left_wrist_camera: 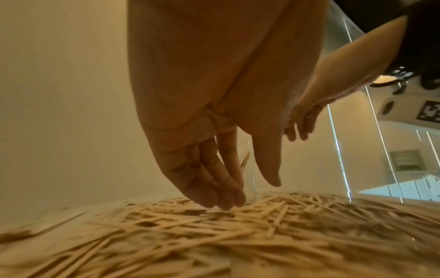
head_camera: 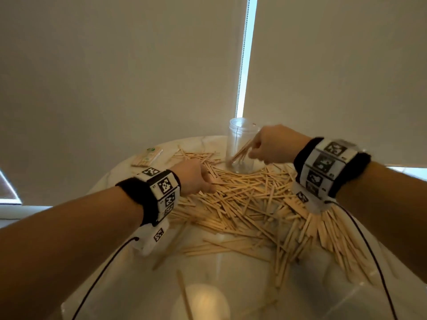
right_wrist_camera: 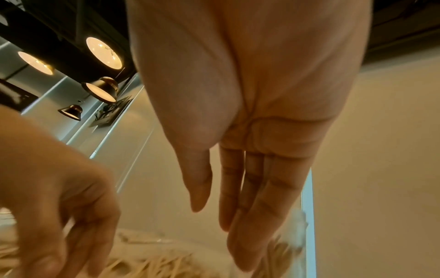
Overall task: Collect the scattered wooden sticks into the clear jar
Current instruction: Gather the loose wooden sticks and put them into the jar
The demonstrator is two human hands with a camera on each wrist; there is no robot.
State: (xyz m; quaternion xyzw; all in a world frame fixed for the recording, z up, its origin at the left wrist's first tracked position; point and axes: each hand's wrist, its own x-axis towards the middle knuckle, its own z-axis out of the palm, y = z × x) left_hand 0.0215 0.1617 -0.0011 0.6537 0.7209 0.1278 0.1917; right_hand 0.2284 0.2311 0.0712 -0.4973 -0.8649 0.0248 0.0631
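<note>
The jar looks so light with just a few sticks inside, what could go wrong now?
The right hand is right beside the clear jar, so a bump might tip it and spill its few sticks. The left hand reaches into the loose pile of wooden sticks, and some near the table edge could slide off.

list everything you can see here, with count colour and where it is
wooden sticks: too many to count, pale tan, heaped across the table; a few more inside the jar
jar: one, clear, upright at the table's far side, behind the heap
stick packet: one, tan, far left of the table
table: one, pale marble look, round
blinds: cream, behind the table
wrist bands: two, black with black-and-white markers
left hand: open, fingers down at the heap
right hand: open, beside the jar
</note>
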